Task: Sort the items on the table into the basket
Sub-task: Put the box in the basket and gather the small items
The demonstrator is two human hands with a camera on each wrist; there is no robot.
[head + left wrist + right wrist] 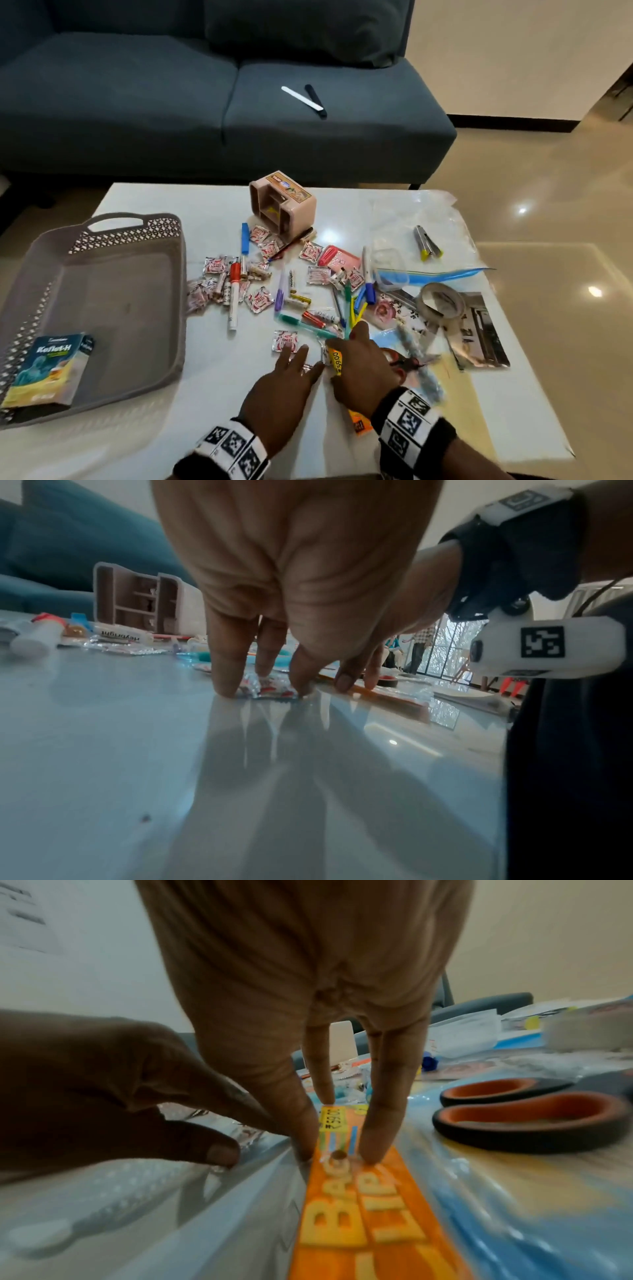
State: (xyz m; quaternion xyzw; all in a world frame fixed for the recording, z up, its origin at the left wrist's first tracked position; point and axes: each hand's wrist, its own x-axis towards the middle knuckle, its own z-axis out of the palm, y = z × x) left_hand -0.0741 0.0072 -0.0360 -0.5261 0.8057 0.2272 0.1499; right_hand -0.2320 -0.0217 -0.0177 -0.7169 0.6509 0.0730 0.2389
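A: Pressing down on the glossy white worktop (212, 394), the left hand (274, 407) has its fingers (224, 669) spread and straight, tips resting on a crinkled foil sachet (270, 689) printed in red and white

B: And the right hand (363, 370)?

A: Its fingers (380, 1118) are straight and slightly apart, tips set on a flat orange packet (363, 1218) with raised yellow lettering and a yellow price label; the thumb (212, 1150) rests on clear crinkled plastic beside it. Nothing is pinched or lifted

B: Which container receives the items?

A: A grey plastic basket (113, 308), rectangular, with lattice-cut walls and a moulded handle, at the left of the worktop. It holds one thing: a teal and yellow carton (48, 370) lying in the near corner

B: What lies loose?

A: Between basket and hands are many more foil sachets (212, 284), a white marker with a red cap (234, 294), a blue pen (245, 238), a teal toothbrush (305, 325) and a purple pen (280, 294). A beige compartmented organiser (282, 205) lies tipped on its side farther back. On the right are a roll of translucent tape (442, 305), a clear zip bag with a blue strip (442, 274), a stapler (426, 243), and scissors with orange-lined black handles (527, 1118) just beside the right hand

B: Beyond the worktop?

A: A dark blue fabric sofa (137, 102) bearing a white nail file (302, 98) and a black one (315, 101)
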